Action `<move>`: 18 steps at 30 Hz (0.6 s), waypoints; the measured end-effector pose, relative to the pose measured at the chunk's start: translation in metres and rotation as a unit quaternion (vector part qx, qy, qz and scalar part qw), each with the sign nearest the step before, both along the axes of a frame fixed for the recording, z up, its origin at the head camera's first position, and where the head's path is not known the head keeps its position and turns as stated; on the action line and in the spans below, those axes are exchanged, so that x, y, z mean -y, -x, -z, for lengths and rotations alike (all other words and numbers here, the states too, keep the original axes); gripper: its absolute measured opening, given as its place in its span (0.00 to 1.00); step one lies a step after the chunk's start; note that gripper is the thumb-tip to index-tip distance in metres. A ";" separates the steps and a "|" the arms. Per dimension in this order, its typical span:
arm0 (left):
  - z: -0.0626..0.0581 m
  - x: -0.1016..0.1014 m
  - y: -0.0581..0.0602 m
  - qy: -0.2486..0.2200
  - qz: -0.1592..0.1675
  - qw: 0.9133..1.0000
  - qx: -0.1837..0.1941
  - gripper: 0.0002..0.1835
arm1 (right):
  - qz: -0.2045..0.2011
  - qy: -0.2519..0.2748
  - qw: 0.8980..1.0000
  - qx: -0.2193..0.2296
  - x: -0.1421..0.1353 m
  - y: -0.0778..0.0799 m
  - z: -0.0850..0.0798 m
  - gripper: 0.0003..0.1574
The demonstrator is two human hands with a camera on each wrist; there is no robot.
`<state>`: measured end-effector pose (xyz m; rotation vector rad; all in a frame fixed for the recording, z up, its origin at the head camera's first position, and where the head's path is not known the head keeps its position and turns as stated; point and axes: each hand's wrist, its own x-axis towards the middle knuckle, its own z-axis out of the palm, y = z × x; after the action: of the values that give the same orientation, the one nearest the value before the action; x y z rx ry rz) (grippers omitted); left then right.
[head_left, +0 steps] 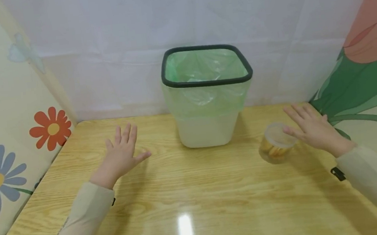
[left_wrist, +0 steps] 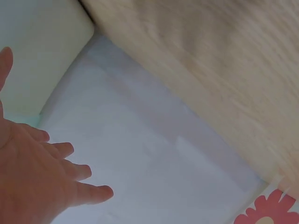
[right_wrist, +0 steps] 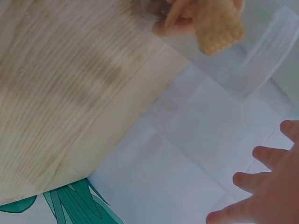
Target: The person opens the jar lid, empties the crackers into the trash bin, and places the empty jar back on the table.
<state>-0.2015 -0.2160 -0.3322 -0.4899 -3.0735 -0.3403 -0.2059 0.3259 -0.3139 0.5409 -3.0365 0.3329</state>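
Note:
My left hand (head_left: 121, 155) is held over the left side of the wooden table, fingers spread, with nothing in it. On the right, my right hand (head_left: 315, 130) has its fingers spread too, its thumb overlapping the edge of a clear round jar (head_left: 277, 142) in the head view. Pale lid on top, the jar has golden-brown snack pieces (right_wrist: 217, 28) in its lower part; the right wrist view shows a ridged biscuit-like one through the wall. Between the hands stands a pale trash bin (head_left: 207, 129) with a black rim and a green liner bag (head_left: 203, 64) inside.
The wooden table (head_left: 202, 185) meets a white cloth backdrop (head_left: 107, 34) behind the bin. Flower-printed panels close off the left side (head_left: 5, 113) and the right side (head_left: 372, 94). A bright light reflection lies near the table's front.

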 end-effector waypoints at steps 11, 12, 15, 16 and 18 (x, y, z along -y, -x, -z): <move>0.018 -0.003 -0.002 -0.110 0.006 0.994 0.011 0.53 | -0.040 0.047 0.998 -0.023 -0.004 -0.003 0.017 0.45; 0.019 -0.004 -0.003 -0.120 0.006 0.993 0.011 0.53 | -0.047 0.054 0.997 -0.026 -0.004 -0.003 0.019 0.45; 0.022 -0.006 -0.006 -0.140 0.009 0.990 0.017 0.52 | -0.064 0.062 0.995 -0.042 -0.003 -0.002 0.024 0.44; 0.023 -0.008 -0.006 -0.143 0.011 0.989 0.019 0.52 | -0.069 0.062 0.995 -0.049 -0.002 -0.002 0.026 0.43; 0.024 -0.010 -0.007 -0.151 0.016 0.988 0.024 0.52 | -0.077 0.061 0.993 -0.067 -0.001 -0.003 0.028 0.43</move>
<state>-0.1940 -0.2057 -0.3559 -0.5222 -2.9810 -0.8146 -0.2033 0.3269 -0.3418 0.7580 -2.8309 0.4654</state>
